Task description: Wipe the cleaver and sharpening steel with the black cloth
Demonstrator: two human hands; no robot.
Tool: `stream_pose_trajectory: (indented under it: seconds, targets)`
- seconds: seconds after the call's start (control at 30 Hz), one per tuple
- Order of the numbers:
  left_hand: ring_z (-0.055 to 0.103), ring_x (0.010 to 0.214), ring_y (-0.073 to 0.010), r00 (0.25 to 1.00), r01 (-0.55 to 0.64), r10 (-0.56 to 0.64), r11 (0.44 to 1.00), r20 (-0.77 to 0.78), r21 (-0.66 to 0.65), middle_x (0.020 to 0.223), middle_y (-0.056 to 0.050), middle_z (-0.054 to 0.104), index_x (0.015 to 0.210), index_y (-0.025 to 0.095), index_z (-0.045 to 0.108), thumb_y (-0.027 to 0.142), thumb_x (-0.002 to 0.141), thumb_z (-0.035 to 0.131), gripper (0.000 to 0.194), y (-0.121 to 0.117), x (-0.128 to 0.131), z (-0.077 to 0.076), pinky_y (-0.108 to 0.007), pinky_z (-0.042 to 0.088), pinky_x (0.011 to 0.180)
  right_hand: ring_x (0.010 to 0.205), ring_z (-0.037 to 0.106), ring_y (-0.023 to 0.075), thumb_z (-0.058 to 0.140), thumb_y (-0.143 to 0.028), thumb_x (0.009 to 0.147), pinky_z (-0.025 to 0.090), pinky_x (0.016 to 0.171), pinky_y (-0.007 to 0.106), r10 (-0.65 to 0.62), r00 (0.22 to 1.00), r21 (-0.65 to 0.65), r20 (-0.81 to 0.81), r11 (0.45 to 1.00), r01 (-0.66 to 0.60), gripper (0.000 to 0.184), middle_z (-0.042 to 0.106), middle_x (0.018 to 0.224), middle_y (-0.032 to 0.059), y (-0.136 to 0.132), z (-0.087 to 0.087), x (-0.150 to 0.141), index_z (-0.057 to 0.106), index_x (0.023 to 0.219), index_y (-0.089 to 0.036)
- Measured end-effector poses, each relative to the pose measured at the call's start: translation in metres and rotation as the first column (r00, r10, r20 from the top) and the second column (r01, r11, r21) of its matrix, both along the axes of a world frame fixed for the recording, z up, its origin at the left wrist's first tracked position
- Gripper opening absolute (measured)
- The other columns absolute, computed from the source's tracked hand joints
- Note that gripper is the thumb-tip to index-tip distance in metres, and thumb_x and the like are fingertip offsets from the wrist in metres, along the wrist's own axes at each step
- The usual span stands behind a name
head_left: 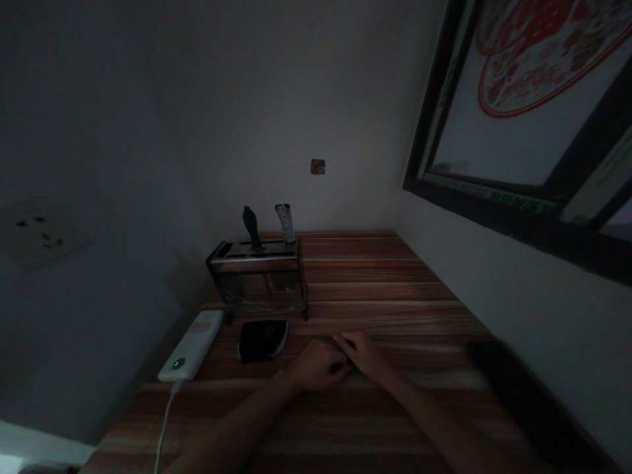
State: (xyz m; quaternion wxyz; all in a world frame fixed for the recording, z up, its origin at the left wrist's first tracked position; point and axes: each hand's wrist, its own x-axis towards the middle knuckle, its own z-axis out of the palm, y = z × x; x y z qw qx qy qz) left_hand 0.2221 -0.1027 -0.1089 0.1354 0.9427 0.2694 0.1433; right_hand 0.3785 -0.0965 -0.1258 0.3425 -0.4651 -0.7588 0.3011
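Both hands rest on the wood-grain tabletop (375, 296) and meet near its middle. My left hand (318, 364) is loosely curled, with a small dark gap inside the fingers and nothing visible in it. From the other side, my right hand (366, 355) has its fingers bent inward, their tips touching or almost touching the left hand. No object shows in its fingers. Nearest to the left hand lies a small black flat item (263, 340) with a pale edge, its kind unclear in the dim light.
A knife block (254, 264) with see-through sides stands behind, a black handle (251, 226) and a silvery handle (285, 222) sticking up. At left lies a white power strip (192, 345) with a cable. A dark long object (523, 395) lies along the right wall, below a framed window (513, 145).
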Motion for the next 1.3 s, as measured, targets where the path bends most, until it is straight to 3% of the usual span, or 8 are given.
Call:
stream_pose_trajectory:
  seconds: [1.3]
  targets:
    - [0.061,0.068,-0.0156,1.0,-0.019,0.019,1.0,-0.008,-0.004,0.075,-0.003,0.068,0.075,0.018,0.064,0.023,0.08,0.05,0.015,-0.0018,0.0021,0.004,-0.022,0.039,0.06,0.054,0.048,0.0121,0.035,-0.045,0.088,0.031,0.053,0.023,0.019,0.999,0.021,0.031,1.0,-0.019,0.046,0.053,0.055,-0.0015,-0.0005,-0.0007,0.0002,0.054,0.058,-0.016]
